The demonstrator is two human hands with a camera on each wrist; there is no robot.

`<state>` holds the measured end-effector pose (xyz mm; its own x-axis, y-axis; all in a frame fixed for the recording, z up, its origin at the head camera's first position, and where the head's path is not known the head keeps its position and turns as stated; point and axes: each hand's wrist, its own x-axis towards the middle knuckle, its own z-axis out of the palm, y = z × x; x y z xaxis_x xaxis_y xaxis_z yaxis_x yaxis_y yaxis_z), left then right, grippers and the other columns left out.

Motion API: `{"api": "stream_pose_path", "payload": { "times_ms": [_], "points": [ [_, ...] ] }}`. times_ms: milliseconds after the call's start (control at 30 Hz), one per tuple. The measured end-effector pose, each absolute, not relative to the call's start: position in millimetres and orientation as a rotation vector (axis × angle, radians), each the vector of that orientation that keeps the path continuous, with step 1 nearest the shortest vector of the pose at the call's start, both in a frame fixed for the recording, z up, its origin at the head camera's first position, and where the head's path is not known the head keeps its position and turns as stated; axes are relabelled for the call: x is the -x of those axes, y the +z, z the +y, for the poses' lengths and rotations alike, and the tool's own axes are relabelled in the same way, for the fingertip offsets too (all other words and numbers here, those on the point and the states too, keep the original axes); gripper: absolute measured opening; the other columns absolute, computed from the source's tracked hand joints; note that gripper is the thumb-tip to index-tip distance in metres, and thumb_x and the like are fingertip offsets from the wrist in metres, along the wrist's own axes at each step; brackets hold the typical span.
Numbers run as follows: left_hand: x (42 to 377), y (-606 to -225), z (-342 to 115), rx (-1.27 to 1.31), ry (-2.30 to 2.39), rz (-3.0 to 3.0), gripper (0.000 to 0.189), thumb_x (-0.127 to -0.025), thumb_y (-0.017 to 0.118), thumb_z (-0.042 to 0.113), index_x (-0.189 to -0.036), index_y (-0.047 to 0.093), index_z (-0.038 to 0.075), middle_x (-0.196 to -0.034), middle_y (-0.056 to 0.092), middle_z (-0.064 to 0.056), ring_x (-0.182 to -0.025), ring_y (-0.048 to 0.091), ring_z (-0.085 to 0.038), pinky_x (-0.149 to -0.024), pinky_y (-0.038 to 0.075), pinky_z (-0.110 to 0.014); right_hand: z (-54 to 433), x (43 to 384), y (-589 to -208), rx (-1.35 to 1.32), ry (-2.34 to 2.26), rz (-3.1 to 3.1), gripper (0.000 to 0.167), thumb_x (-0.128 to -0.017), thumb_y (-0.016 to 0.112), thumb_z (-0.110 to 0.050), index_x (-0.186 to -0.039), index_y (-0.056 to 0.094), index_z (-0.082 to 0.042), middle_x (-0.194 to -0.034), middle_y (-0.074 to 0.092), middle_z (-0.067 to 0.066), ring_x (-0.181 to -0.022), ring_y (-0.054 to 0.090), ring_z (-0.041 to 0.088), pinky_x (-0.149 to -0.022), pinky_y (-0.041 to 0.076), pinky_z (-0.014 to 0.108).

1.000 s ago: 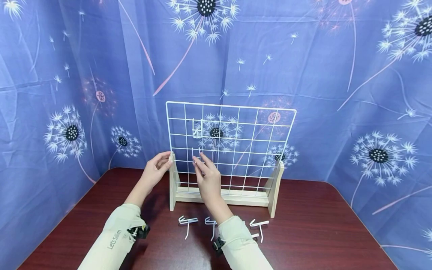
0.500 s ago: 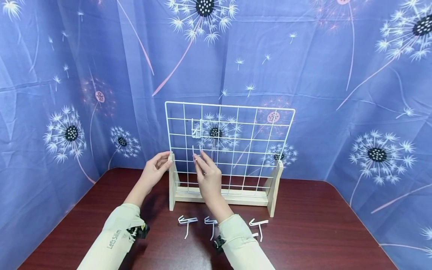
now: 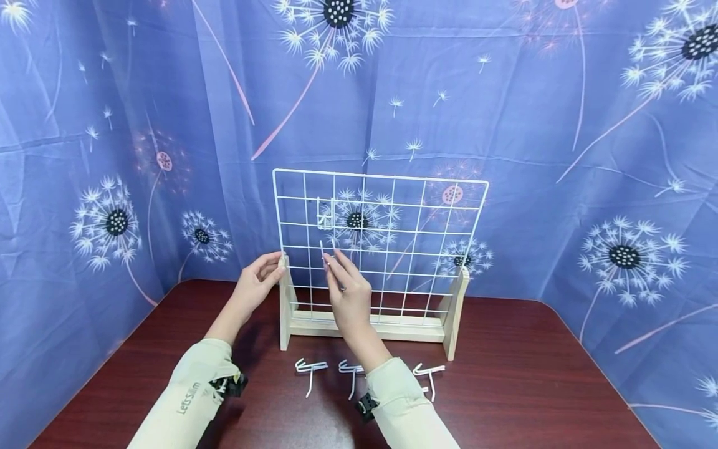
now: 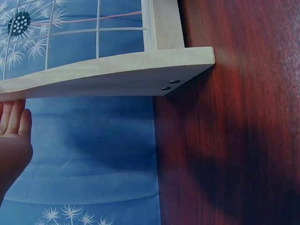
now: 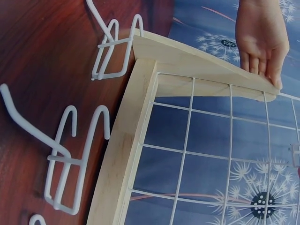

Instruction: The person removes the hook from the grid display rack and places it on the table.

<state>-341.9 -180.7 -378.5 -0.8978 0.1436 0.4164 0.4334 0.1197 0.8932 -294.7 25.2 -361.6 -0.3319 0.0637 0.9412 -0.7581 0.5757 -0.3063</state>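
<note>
A white wire grid panel (image 3: 381, 176) stands upright in a pale wooden stand (image 3: 404, 333). At the stand's left side, my left hand (image 3: 259, 277) grips the top of the wooden upright (image 3: 285, 312) between thumb and fingers. My right hand (image 3: 350, 293) pinches a white wire hook (image 3: 322, 247) in front of the grid's left-centre, its two prongs pointing up past the fingertips. Most of that hook is hidden by the fingers. Above it, another white hook (image 3: 325, 226) hangs on the grid. The right wrist view shows the left hand (image 5: 262, 37) at the upright's tip.
Several white hooks lie on the dark red table (image 3: 521, 374) before the stand: one at left (image 3: 311, 366), one in the middle (image 3: 351, 368), one at right (image 3: 429, 370). My right sleeve partly covers another. A blue dandelion-print curtain (image 3: 449, 131) encloses the table's back and sides.
My right hand has shifted slightly up and to the right against the grid, carrying the hook, whose prong tips stand a little higher. My left hand keeps its place on the upright.
</note>
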Motion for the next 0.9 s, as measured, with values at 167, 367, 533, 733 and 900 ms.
{"api": "stream_pose_path", "payload": {
  "times_ms": [167,367,533,733,900],
  "points": [
    [334.6,-371.7,-179.6,0.562,-1.853,-2.194,0.044,-0.097,0.058,0.007,-0.136,0.045,-0.008,-0.131,0.052,-0.029,-0.102,0.054,0.000,-0.086,0.046,-0.011,28.4,292.1,-360.5,-0.590,0.941,-1.683,0.019,-0.088,0.069,-0.002,-0.106,0.073,-0.002,-0.111,0.067,0.021,-0.101,0.067,0.029,-0.084,0.053,0.025],
    [335.7,-373.3,-179.4,0.577,-1.833,-2.172,0.043,-0.096,0.058,0.007,-0.134,0.047,-0.009,-0.128,0.054,-0.030,-0.100,0.055,0.001,-0.086,0.047,-0.013,35.5,288.9,-358.4,-0.594,0.936,-1.668,0.019,-0.087,0.070,-0.002,-0.105,0.074,-0.002,-0.110,0.068,0.021,-0.101,0.067,0.029,-0.084,0.053,0.026],
    [342.9,-379.0,-181.3,0.572,-1.841,-2.165,0.044,-0.096,0.059,0.009,-0.135,0.047,-0.006,-0.129,0.054,-0.029,-0.100,0.056,0.002,-0.086,0.047,-0.013,42.4,288.5,-357.4,-0.598,0.912,-1.650,0.019,-0.085,0.072,-0.001,-0.103,0.074,-0.001,-0.110,0.068,0.021,-0.100,0.067,0.029,-0.085,0.053,0.029],
    [342.9,-378.3,-181.2,0.574,-1.849,-2.164,0.044,-0.096,0.059,0.010,-0.135,0.047,-0.006,-0.129,0.054,-0.029,-0.100,0.055,0.002,-0.086,0.047,-0.013,50.8,284.4,-354.9,-0.629,0.929,-1.653,0.019,-0.085,0.070,0.001,-0.104,0.073,0.000,-0.112,0.068,0.020,-0.100,0.067,0.029,-0.085,0.053,0.025],
    [341.8,-378.5,-181.0,0.573,-1.847,-2.155,0.043,-0.096,0.059,0.008,-0.134,0.047,-0.007,-0.128,0.054,-0.030,-0.100,0.056,0.003,-0.086,0.047,-0.013,56.1,282.1,-352.7,-0.652,0.916,-1.645,0.020,-0.084,0.071,0.003,-0.104,0.073,0.000,-0.110,0.068,0.022,-0.099,0.067,0.030,-0.083,0.052,0.022]
  ]
}}
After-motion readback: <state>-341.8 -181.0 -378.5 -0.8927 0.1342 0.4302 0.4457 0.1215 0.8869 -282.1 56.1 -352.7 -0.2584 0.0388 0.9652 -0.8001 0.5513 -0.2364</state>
